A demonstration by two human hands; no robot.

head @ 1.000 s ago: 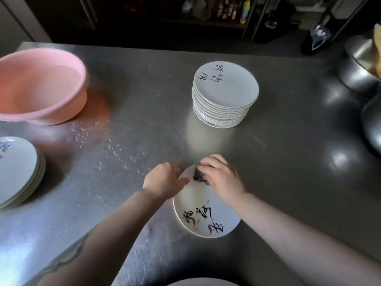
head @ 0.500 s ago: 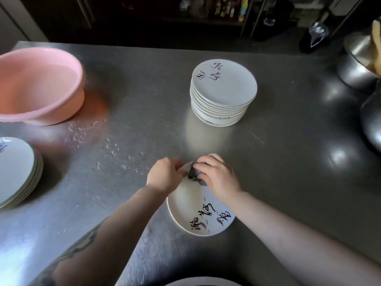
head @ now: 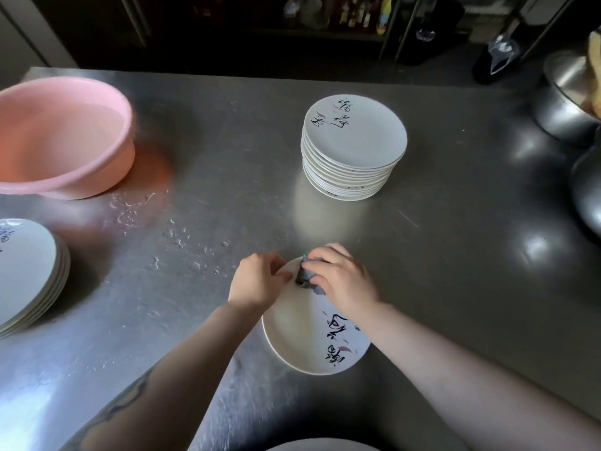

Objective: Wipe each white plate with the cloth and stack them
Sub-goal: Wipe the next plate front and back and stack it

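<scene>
The white plate [head: 302, 333] lies on the steel table [head: 455, 255] close to the person, the left hand [head: 257, 281] curled over its far-left rim and the right hand [head: 338, 281] pinching a bunched grey cloth [head: 305, 278] against its far edge. Since a second ago the plate has turned clockwise, so its black brush characters, which I cannot read, now sit at the right. Both hands have stayed in place. Beyond stands the tall stack [head: 353, 151], its top plate bearing the same script; another stack [head: 29, 275] and a pink basin [head: 61, 138] sit at the left.
</scene>
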